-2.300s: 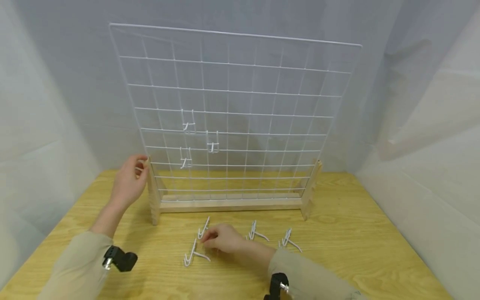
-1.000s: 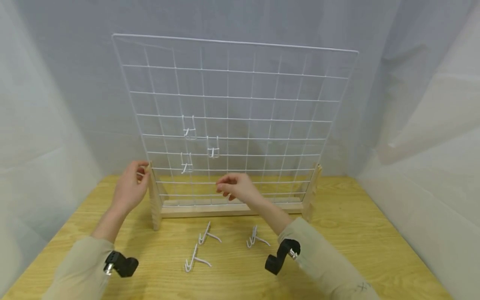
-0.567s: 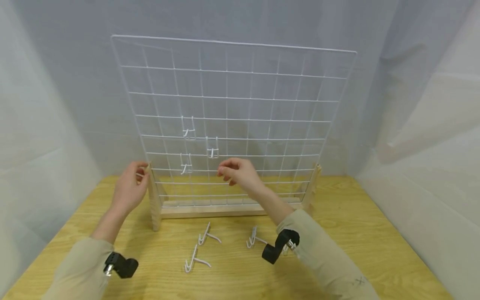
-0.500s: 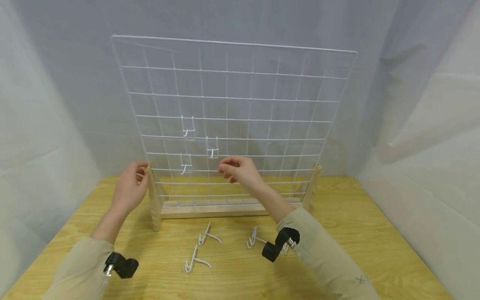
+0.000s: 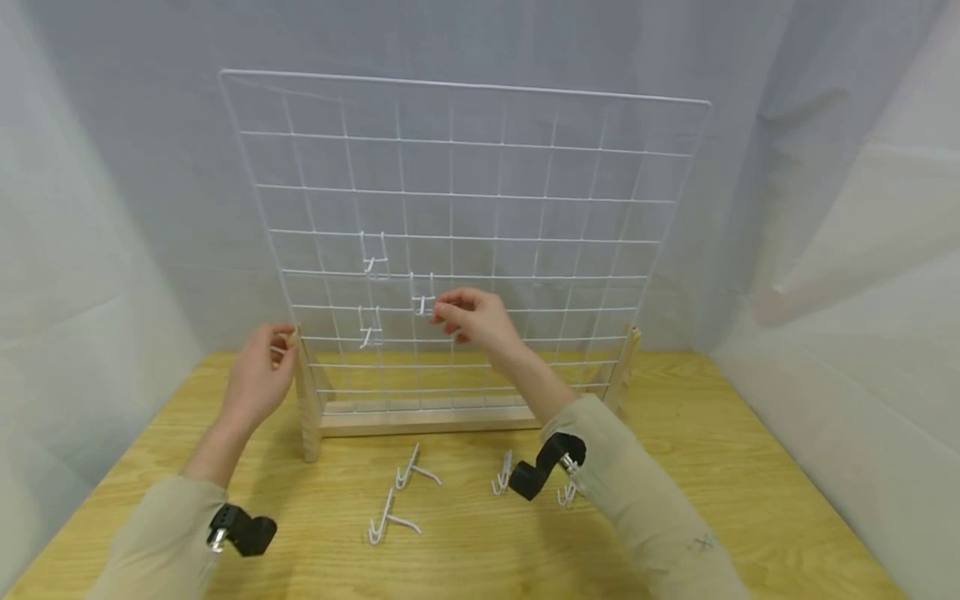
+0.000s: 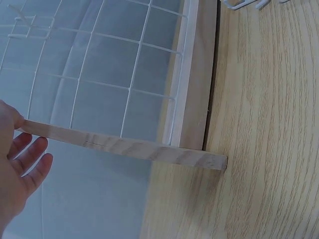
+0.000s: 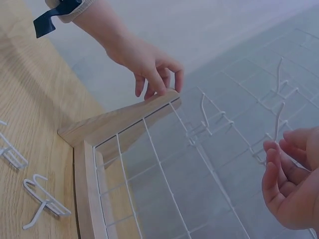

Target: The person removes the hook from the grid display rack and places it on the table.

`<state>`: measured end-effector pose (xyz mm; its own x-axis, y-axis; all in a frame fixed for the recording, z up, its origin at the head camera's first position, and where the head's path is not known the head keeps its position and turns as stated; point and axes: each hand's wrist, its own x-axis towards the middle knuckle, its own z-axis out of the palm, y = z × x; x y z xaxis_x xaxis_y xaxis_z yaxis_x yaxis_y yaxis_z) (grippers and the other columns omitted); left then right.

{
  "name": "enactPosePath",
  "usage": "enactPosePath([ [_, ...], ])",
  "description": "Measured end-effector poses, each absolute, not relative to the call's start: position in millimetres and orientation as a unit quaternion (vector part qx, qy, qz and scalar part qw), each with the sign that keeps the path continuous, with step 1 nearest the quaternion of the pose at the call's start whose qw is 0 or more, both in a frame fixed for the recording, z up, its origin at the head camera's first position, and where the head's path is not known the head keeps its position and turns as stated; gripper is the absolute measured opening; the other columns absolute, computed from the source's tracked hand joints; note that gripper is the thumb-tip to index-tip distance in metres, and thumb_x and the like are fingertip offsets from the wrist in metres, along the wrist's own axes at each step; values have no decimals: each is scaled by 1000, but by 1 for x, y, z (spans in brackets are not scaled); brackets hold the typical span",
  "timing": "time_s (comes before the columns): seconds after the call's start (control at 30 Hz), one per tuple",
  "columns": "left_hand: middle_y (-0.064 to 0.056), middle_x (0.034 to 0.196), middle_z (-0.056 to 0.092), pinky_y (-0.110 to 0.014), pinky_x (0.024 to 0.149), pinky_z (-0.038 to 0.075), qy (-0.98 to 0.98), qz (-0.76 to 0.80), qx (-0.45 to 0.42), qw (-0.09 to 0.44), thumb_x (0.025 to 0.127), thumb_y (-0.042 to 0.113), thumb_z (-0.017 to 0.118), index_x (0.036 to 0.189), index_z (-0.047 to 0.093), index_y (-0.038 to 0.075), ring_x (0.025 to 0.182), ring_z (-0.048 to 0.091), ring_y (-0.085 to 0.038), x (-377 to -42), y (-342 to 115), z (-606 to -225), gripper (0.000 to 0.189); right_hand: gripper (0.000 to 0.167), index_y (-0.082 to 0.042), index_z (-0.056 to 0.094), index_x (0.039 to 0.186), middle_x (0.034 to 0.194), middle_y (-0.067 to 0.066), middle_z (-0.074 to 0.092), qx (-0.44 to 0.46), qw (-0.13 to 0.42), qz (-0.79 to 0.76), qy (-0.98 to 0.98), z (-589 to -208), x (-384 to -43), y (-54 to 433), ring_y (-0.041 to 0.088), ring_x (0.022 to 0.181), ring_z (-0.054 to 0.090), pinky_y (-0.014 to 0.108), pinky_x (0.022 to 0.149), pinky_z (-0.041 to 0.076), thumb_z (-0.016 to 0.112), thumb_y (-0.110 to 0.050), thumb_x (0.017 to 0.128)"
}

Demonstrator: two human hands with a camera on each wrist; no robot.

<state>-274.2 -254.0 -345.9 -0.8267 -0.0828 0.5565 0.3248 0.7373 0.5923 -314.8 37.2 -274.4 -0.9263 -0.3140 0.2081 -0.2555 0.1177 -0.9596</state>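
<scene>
A white wire grid panel [image 5: 495, 175] stands upright in a wooden stand [image 5: 457, 419]. Three white wire hooks hang on the grid: an upper one [image 5: 373, 257], a lower one [image 5: 368, 329] and a middle one [image 5: 422, 305]. My right hand [image 5: 483, 325] has its fingertips at the right side of the middle hook and pinches it; the right wrist view shows that hook's prong [image 7: 279, 119] rising right beside the fingertips. At the left, my left hand [image 5: 258, 367] grips the top of the stand's side post [image 6: 124, 147], thumb on one face and fingers on the other.
Several loose wire hooks lie on the wooden table [image 5: 697, 467] in front of the stand: two left of centre [image 5: 386, 521], one [image 5: 503, 473] near the right wrist camera [image 5: 543, 467], and one [image 5: 567, 493] partly behind the right sleeve. Pale sheets [image 5: 847, 250] surround the table.
My right hand has risen from among the hooks on the table to the grid, then up and slightly left to the middle hook. The left hand has stayed on the post.
</scene>
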Motion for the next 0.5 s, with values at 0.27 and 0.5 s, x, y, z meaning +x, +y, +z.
enactPosePath([
  [0.27,-24,97,55,-44,71,45,-889,-350,-68,287,91,3,47,118,47,-8,84,56,-36,-276,-254,-347,28,24,1,62,109,90,10,66,-201,24,-633,747,-272,-316,31,19,72,56,25,60,48,60,-13,90],
  [0.5,-24,96,54,-42,69,45,-887,-350,-70,292,91,2,48,117,48,-8,82,56,-35,-275,-255,-347,28,24,0,63,109,90,9,66,-210,23,-626,751,-267,-316,27,14,70,55,24,59,47,60,-15,90],
])
